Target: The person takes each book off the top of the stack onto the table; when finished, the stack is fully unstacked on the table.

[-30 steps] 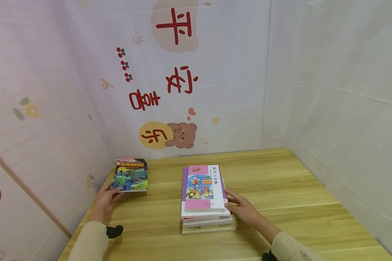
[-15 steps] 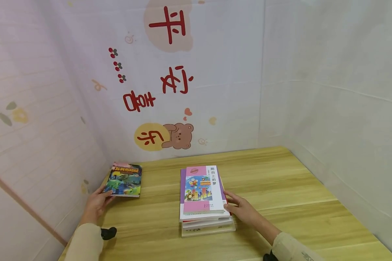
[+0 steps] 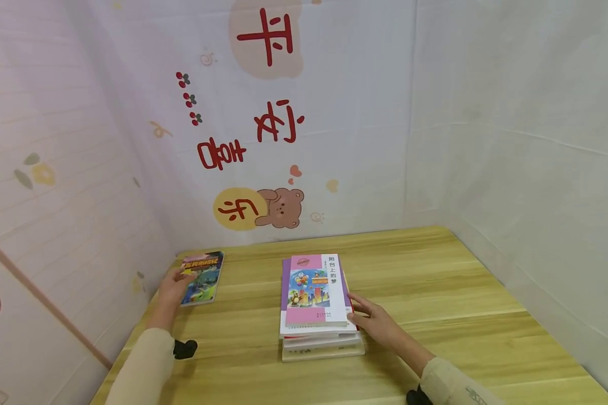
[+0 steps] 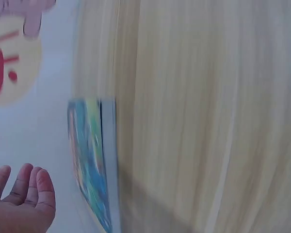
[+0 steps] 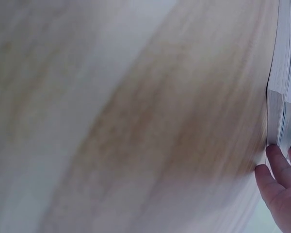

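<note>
The colourful comic-style book [image 3: 205, 279] lies at the far left corner of the table, cover up. My left hand [image 3: 174, 286] hovers at its left side and covers part of the cover in the head view. In the left wrist view, a gap separates the hand [image 4: 26, 201] with its loosely bent fingers from the book [image 4: 89, 155]. A stack of several books [image 3: 321, 351] stands mid-table, topped by a pink and white book [image 3: 309, 289]. My right hand [image 3: 380, 326] rests its fingertips against the stack's right side; the right wrist view shows fingers at the page edges [image 5: 276, 116].
The wood-grain table [image 3: 436, 292] reaches a white cloth wall [image 3: 365, 140] at the back. Cloth walls also rise on the left [image 3: 56, 253] and right [image 3: 547, 197]. Red characters and a cartoon bear [image 3: 284, 208] decorate the back one.
My left hand has let go of the comic-style book and lifted off its near left corner. The book now lies on the table, slightly turned. My right hand stays at the stack.
</note>
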Demonstrator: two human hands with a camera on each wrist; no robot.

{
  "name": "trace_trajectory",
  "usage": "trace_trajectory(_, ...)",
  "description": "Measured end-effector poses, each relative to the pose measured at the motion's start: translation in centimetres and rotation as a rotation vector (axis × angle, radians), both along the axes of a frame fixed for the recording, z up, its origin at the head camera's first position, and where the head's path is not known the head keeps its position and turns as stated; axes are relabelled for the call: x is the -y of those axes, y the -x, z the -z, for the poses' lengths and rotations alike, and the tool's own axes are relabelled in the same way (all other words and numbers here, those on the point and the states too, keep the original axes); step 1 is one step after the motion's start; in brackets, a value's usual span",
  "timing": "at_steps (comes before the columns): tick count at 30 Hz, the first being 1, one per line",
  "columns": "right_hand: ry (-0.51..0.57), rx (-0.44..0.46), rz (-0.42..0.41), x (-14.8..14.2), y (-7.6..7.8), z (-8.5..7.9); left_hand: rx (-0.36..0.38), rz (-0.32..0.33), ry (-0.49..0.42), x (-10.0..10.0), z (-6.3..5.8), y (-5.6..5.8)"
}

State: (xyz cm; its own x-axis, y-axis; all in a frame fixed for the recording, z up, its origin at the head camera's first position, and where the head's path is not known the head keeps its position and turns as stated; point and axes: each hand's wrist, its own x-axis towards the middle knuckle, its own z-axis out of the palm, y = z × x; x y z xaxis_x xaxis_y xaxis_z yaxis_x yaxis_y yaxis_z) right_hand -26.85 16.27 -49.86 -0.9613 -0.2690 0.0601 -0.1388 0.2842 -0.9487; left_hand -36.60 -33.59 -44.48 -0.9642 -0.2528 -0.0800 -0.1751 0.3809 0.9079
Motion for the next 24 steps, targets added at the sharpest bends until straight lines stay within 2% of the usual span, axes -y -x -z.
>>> trace_trajectory(5,0.005,-0.005,0.007,0.0,0.0,-0.1,-0.048,0.079,-0.052,-3.2,-0.2,-0.7)
trace_trajectory(8,0.008,-0.001,0.011,0.0,0.0,0.0,-0.050,0.115,-0.099,-5.0,0.0,-1.5)
trace_trajectory(12,0.013,0.005,0.009,0.0,0.0,0.0,-0.039,0.134,-0.163,-7.2,0.3,-2.6)
trace_trajectory(17,0.005,0.008,0.003,0.0,-0.1,-0.3,-0.049,0.153,-0.218,-9.9,-0.1,-4.0)
trace_trajectory(24,-0.026,0.033,0.033,0.1,-0.2,-0.4,-0.085,0.218,-0.234,-14.2,-0.3,-6.2)
